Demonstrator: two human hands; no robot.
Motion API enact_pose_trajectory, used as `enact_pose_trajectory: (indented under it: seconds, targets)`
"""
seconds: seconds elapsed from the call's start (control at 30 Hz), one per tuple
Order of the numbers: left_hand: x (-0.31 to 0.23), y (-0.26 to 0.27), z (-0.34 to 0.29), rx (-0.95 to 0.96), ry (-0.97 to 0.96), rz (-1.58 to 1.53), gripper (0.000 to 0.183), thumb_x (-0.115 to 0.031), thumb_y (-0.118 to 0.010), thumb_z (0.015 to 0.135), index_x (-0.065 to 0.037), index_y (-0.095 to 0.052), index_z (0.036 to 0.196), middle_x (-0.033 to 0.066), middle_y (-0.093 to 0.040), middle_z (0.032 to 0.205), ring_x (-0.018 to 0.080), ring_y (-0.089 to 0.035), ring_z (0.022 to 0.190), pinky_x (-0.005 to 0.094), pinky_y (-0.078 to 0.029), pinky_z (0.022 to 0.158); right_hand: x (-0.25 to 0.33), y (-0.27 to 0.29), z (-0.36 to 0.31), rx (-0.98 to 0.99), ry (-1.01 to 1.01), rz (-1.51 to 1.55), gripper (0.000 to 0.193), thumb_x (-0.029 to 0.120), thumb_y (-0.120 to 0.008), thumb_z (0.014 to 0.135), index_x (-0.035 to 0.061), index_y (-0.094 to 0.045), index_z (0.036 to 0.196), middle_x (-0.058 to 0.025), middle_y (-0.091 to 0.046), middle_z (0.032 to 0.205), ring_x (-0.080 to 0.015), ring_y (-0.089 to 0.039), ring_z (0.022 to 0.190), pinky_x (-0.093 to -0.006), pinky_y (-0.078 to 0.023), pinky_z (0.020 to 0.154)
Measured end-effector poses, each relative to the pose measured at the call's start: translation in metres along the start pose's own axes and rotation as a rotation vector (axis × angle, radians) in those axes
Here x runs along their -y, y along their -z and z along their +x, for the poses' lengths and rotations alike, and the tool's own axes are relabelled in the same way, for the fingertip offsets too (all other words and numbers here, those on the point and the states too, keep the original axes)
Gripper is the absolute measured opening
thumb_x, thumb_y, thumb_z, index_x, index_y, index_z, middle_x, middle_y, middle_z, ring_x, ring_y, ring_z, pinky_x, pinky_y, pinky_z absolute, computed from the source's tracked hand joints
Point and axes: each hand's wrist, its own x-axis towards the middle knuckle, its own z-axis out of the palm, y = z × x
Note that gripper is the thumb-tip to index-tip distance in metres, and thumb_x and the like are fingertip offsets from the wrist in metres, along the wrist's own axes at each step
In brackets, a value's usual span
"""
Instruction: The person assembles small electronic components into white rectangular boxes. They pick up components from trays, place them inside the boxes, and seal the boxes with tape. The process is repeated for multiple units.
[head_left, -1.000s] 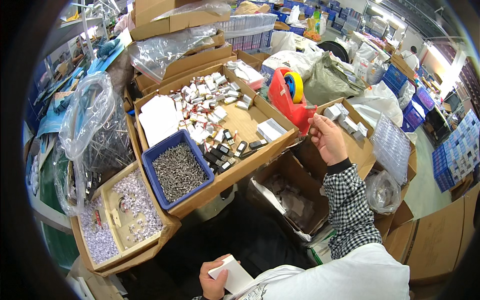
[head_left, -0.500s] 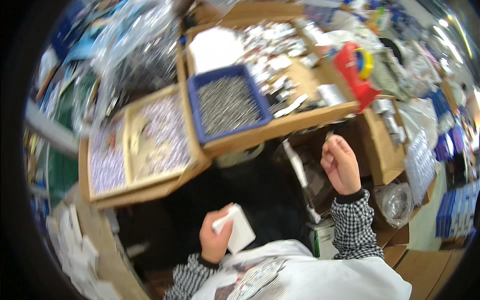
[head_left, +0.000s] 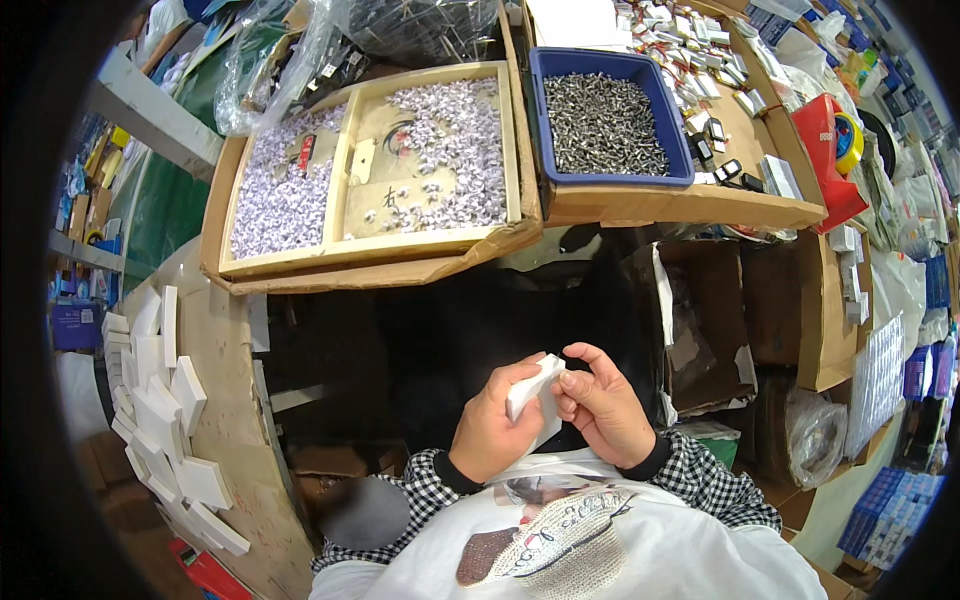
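Observation:
A small white box (head_left: 546, 400) is in front of my chest, tilted up. My left hand (head_left: 492, 424) is closed around it, with the thumb along its near side. My right hand (head_left: 606, 408) is at the box's right edge, thumb and fingers bent and touching it near the upper end. Whether a small item sits between those fingertips, I cannot tell. Beyond the hands, a blue bin (head_left: 690, 165) is filled with small metal pieces (head_left: 605, 120). To its left, a divided wooden tray (head_left: 345, 180) carries many small pale lilac-white parts (head_left: 280, 205).
White flat boxes (head_left: 160, 400) are heaped on a board (head_left: 235, 400) at the left. A cardboard tray (head_left: 680, 207) at the back right has small packs and dark pieces. Further right are a red packet (head_left: 830, 160), a yellow tape roll (head_left: 848, 140) and an open carton (head_left: 705, 330).
My right hand has come from the edge of the cardboard tray down to the box. My left hand has lifted the box toward the middle. The view has turned left.

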Motion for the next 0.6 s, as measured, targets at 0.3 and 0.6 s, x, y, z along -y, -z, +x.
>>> enact_pose_trajectory:
  seconds: [0.3,0.6]
  targets:
    - [-0.010,-0.002,0.002,-0.044,-0.018,-0.020,0.055,-0.003,-0.060,0.081,-0.007,-0.040,0.133,0.0191,-0.059,0.122,0.0331,-0.065,0.099,0.0352,-0.054,0.083,0.004,-0.008,0.001,-0.044,0.020,-0.164,0.038,0.012,-0.066,0.089,0.0067,-0.045,0.120,-0.0058,-0.067,0.086,-0.0073,-0.054,0.070,-0.0190,-0.043,0.063]
    - [0.002,-0.002,0.002,-0.001,-0.105,-0.007,0.038,-0.001,-0.056,0.083,-0.005,-0.053,0.121,0.0213,-0.058,0.125,0.0311,-0.063,0.106,0.0340,-0.051,0.088,0.007,-0.005,0.004,-0.058,-0.015,-0.321,0.037,0.008,-0.064,0.089,0.0046,-0.044,0.121,-0.0070,-0.063,0.079,-0.0085,-0.055,0.064,-0.0200,-0.045,0.059]
